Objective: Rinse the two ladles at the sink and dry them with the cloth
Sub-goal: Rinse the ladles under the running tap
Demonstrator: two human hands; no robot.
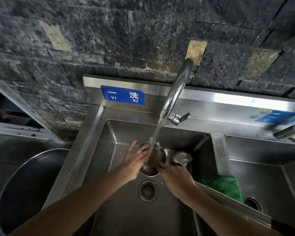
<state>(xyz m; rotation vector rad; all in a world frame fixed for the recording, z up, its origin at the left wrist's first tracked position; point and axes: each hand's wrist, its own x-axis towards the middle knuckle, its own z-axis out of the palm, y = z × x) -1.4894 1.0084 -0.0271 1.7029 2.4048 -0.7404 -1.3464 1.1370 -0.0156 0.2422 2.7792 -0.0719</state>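
Water runs from the faucet [175,92] into the bowl of a large steel ladle [153,160], held over the middle of the left sink basin [109,150], just behind the drain [147,191]. The left hand [134,160] is spread open, fingers flat against the left rim of that bowl, rubbing or steadying rather than gripping. The right hand [175,178] is closed around the neck of the ladle where the bowl meets the long handle [228,200], which runs back toward the near right corner of the basin and out of view. The second ladle [181,158] lies just right of the first, its bowl tilted against the basin's right wall; whether the right hand also holds its handle cannot be told. The green cloth [223,186] is draped over the divider between the two basins, near the right forearm. These ladles look stiff, fairly heavy at the bowl end, and slick while wet, so the long handle will lever against a loose grip; the surest hold is probably close to the bowl, as the right hand has it, with the other hand supporting the rim. Rinsing is under way on one ladle, and drying appears not yet begun, judging by the cloth lying untouched.
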